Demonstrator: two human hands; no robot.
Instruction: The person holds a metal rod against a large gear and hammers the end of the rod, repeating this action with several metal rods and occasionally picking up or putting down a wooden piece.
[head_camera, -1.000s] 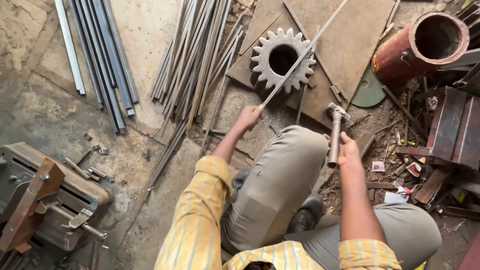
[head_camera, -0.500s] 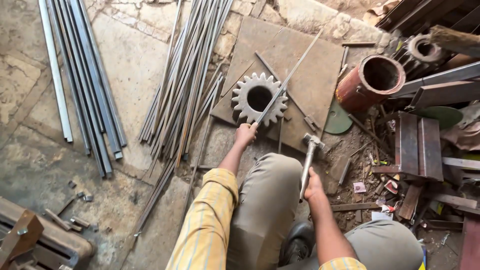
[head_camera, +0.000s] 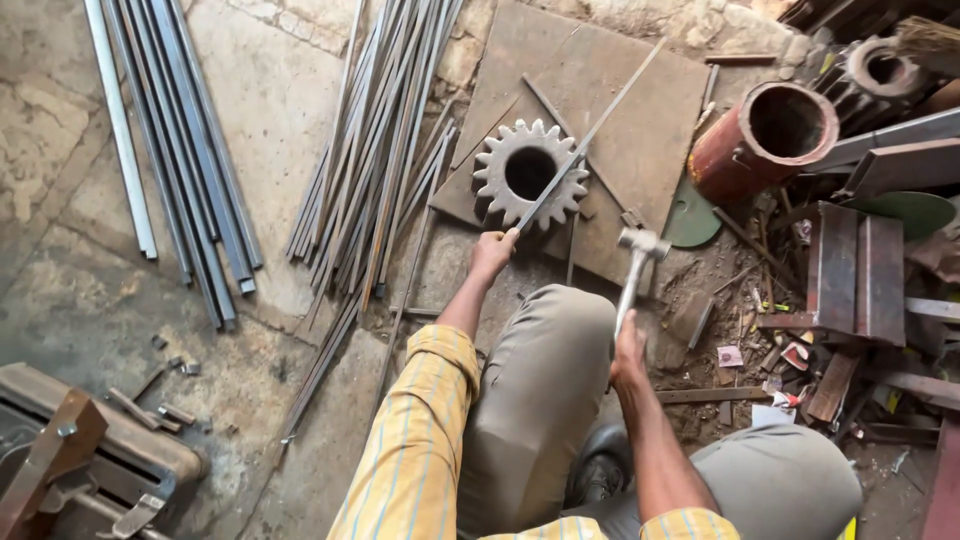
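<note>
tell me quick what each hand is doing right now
Left hand: closed on the end of a long thin metal rod lying across the gear.
Right hand: closed around the hammer handle.

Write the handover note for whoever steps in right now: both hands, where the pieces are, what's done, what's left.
Left hand: grip closed on the near end of the thin flat strip, which lies across the toothed gear on the steel plate.
Right hand: grip closed on the hammer handle, head raised near the gear.
Done: strip set on the gear.
Left: any straightening can't be judged; rod bundles lie to the left.
</note>
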